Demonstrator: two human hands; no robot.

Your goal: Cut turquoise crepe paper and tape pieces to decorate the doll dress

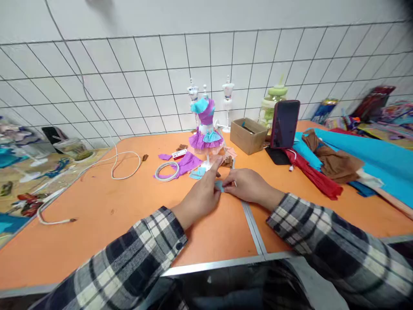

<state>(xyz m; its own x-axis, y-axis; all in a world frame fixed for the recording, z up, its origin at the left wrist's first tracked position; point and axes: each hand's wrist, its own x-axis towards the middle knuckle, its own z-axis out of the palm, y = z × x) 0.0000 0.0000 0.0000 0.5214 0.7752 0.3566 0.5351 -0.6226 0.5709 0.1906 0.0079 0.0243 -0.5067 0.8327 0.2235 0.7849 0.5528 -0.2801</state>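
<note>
A: Where is the small light-blue piece (219,185)?
B: Between the two hands, low over the orange surface (135,224), just left of the metal seam strip (253,228).

A: What are the fingers doing?
B: The right hand (248,184) has thumb and forefinger closed on the piece's right edge. The left hand (204,191) is at its other side, forefinger stretched forward; whether those fingers grip it or only press, I cannot tell.

A: And just beyond them?
B: A mini dress form (206,118) stands upright in a purple and turquoise ruffled dress. Left of its base lie purple crepe scraps (190,162), with a roll of tape (167,171) partly over one and a small red-and-white box (179,154) near.

A: On the right?
B: An open cardboard box (248,136), then a smartphone (285,125) propped upright on a black stand. Past it, brown crepe paper (338,161) lies across a bright-blue sheet, beside a red length (314,175).
</note>
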